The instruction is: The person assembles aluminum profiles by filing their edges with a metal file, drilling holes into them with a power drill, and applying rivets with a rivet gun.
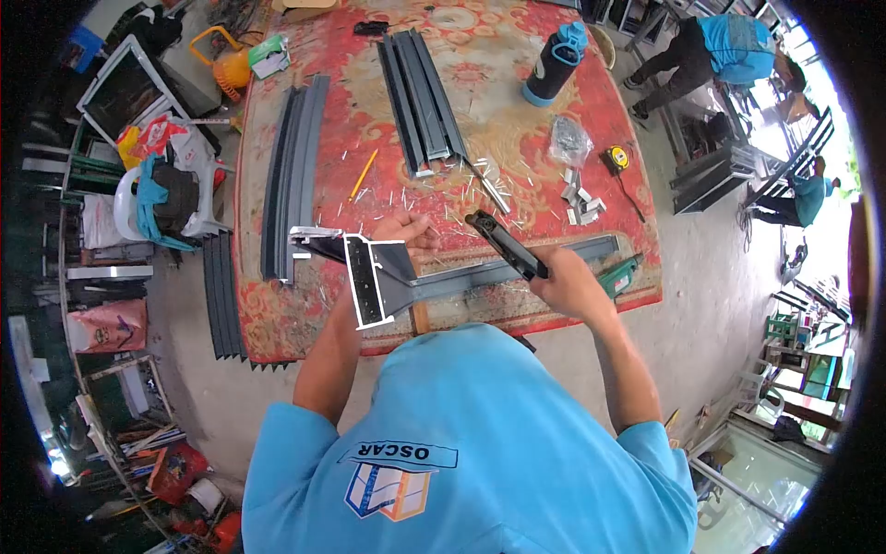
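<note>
A long grey metal profile [480, 277] lies across the front of the red patterned table [351, 120], its white-edged cut end facing me at the left. Behind that end is my left hand [406, 231], partly hidden by the profile, with some fingers showing bent above it. My right hand [565, 284] is wrapped round a black hand tool [506, 245], held slanting above the profile. To the right of my right hand lies a green tool [620, 275], partly hidden.
Grey profiles [417, 102] lie at the back, others [295, 175] at the left. A blue-topped bottle [554, 66], tape measure [616, 159], pencil [364, 175] and small metal pieces [581, 198] are on the table. Two people [738, 46] work at the right.
</note>
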Action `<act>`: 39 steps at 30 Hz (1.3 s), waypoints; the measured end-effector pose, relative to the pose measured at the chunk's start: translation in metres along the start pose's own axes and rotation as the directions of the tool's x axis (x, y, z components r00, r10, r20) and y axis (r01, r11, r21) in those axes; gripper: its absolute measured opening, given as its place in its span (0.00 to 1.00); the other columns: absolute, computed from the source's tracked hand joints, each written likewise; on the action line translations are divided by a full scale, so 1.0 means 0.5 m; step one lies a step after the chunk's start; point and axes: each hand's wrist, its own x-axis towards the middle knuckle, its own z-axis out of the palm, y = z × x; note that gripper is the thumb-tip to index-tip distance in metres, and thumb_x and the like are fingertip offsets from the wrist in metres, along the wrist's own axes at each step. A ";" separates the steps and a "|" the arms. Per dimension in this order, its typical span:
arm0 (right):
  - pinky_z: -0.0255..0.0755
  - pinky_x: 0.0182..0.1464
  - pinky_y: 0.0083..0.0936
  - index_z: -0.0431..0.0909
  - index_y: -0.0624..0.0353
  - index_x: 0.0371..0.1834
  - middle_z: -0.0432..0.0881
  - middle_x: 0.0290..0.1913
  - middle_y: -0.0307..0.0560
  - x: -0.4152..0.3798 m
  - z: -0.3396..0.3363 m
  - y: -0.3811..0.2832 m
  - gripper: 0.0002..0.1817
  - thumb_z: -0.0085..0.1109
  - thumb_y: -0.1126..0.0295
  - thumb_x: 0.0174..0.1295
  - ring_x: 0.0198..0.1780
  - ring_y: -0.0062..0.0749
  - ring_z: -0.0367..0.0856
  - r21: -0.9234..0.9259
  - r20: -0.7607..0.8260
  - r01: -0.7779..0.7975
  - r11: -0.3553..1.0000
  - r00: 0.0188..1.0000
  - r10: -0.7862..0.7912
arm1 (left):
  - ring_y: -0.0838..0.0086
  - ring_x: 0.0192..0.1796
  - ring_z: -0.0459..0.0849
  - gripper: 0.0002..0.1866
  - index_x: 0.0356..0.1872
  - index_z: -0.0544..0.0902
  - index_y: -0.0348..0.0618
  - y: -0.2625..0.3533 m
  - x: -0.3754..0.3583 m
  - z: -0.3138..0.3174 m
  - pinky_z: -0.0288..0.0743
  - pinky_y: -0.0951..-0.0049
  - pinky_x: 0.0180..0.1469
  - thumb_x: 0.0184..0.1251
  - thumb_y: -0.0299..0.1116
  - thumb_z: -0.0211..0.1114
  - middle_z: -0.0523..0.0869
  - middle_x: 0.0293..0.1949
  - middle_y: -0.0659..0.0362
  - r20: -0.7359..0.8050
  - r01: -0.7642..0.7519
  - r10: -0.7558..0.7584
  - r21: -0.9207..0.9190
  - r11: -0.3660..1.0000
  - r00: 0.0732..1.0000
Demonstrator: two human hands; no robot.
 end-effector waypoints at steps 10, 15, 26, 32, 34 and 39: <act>0.73 0.45 0.53 0.80 0.67 0.38 0.82 0.35 0.67 -0.015 0.041 -0.025 0.13 0.65 0.68 0.56 0.42 0.63 0.81 0.015 -0.160 -0.166 0.986 0.973 0.166 | 0.73 0.43 0.86 0.11 0.43 0.78 0.46 0.003 -0.012 0.010 0.79 0.71 0.48 0.75 0.42 0.61 0.85 0.39 0.61 -0.028 -0.047 0.049 0.086 0.995 0.998; 0.73 0.45 0.53 0.81 0.67 0.36 0.82 0.34 0.67 -0.039 0.028 -0.014 0.11 0.64 0.70 0.56 0.41 0.64 0.81 -0.080 0.072 -0.155 0.985 0.984 0.160 | 0.74 0.43 0.86 0.12 0.44 0.78 0.48 0.009 -0.018 0.014 0.77 0.73 0.45 0.73 0.45 0.62 0.85 0.39 0.60 -0.059 0.030 -0.018 0.206 0.978 0.998; 0.72 0.42 0.52 0.78 0.60 0.49 0.81 0.32 0.64 -0.044 0.071 -0.017 0.16 0.61 0.76 0.55 0.40 0.62 0.81 -0.157 -0.203 -0.075 0.985 0.978 0.042 | 0.75 0.37 0.86 0.15 0.46 0.78 0.47 0.030 0.015 0.000 0.78 0.75 0.32 0.70 0.46 0.66 0.86 0.36 0.60 -0.008 0.006 -0.004 0.183 0.983 1.000; 0.73 0.41 0.53 0.78 0.61 0.47 0.82 0.31 0.62 -0.062 -0.042 -0.103 0.16 0.64 0.73 0.55 0.40 0.61 0.81 -0.278 -0.042 -0.197 0.940 0.980 0.193 | 0.78 0.38 0.86 0.11 0.43 0.79 0.48 0.060 -0.010 0.025 0.79 0.76 0.33 0.72 0.43 0.64 0.85 0.37 0.63 -0.011 0.030 -0.028 0.207 0.978 1.000; 0.73 0.41 0.53 0.78 0.60 0.47 0.82 0.31 0.63 -0.047 -0.002 -0.061 0.15 0.64 0.72 0.55 0.40 0.61 0.81 -0.308 -0.052 -0.206 0.929 0.978 0.200 | 0.78 0.38 0.86 0.11 0.44 0.80 0.47 0.050 0.001 0.016 0.79 0.76 0.35 0.73 0.43 0.64 0.84 0.36 0.65 0.055 -0.055 0.044 0.223 0.973 0.998; 0.72 0.39 0.49 0.80 0.62 0.47 0.81 0.31 0.66 -0.055 -0.002 -0.045 0.15 0.63 0.73 0.55 0.37 0.62 0.80 -0.210 -0.013 -0.103 0.972 0.995 0.103 | 0.74 0.40 0.87 0.11 0.47 0.81 0.44 0.050 -0.003 0.027 0.81 0.73 0.45 0.73 0.39 0.63 0.85 0.38 0.63 0.055 -0.122 0.117 0.099 0.988 0.992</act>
